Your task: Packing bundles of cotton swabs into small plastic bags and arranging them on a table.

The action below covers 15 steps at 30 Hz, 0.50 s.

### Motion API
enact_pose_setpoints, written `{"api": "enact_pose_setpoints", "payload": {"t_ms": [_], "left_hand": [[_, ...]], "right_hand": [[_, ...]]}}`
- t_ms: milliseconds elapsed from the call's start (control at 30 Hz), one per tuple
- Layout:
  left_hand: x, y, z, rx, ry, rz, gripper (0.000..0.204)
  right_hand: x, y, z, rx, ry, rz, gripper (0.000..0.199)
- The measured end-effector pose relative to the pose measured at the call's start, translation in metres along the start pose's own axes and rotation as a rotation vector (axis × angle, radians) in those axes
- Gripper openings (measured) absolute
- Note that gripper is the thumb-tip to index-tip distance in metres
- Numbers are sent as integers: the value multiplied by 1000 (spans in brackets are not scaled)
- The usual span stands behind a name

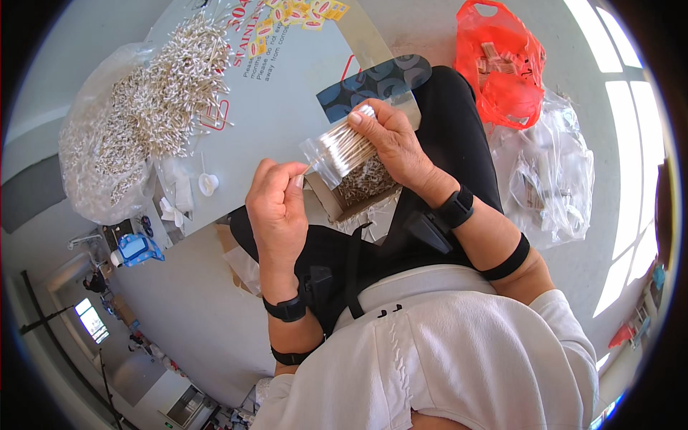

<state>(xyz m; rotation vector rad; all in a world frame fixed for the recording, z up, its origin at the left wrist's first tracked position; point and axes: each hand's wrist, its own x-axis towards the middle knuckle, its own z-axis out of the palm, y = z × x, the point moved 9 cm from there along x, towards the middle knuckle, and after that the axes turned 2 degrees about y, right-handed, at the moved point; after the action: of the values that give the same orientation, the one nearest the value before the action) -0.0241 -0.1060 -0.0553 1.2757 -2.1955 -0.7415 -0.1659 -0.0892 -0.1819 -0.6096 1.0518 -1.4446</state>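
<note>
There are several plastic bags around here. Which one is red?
The red bag lies on the floor at the upper right, beyond the person's knee. The small bag in the right hand and the big bag of swabs are clear.

Two hands (279,208), one red bag (505,68), one small clear pouch (340,152)

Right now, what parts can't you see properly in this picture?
Head view only:
- Small cardboard box: mostly hidden behind the clear bag of cotton swabs.
- Right hand: its fingers cover the bag's far end.
- Left hand: whatever its fingertips pinch is too small to tell.
- Red plastic bag: its contents are blurred.
</note>
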Motion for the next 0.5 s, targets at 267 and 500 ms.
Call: {"api": "enact_pose_setpoints", "payload": {"t_ms": [267,500], "left_hand": [[3,22,15,66,62,102,11],[4,-3,16,-490,26,-275,6]], "right_hand": [[-2,15,9,158,-55,101,29],[-3,23,16,625,-125,234,22]]}}
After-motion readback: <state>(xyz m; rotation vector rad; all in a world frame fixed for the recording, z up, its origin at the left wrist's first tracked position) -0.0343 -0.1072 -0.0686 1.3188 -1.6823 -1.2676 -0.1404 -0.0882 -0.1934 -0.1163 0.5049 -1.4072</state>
